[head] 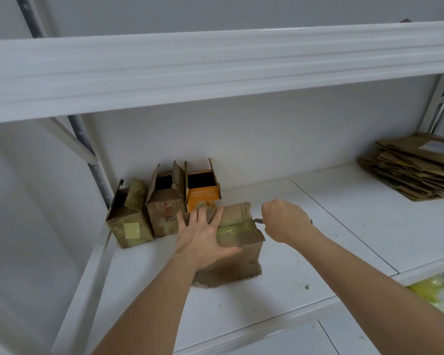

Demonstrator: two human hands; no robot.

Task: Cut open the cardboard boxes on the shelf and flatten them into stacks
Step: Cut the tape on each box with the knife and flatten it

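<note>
A brown taped cardboard box (241, 242) stands on the white shelf (305, 252) in front of me. My left hand (203, 234) presses flat on its top, fingers spread and thumb along the front edge. My right hand (285, 221) is curled around a small cutter (257, 221), and the blade tip touches the right end of the tape seam. Three opened boxes stand at the back left: a brown one with a yellow label (128, 221), a second brown one (164, 208) and an orange one (203, 190).
A stack of flattened cardboard (415, 167) lies at the far right of the shelf. An upper shelf beam (215, 65) hangs overhead. Something yellow (426, 290) shows on the level below at right. A grey upright post (87, 149) stands at the left.
</note>
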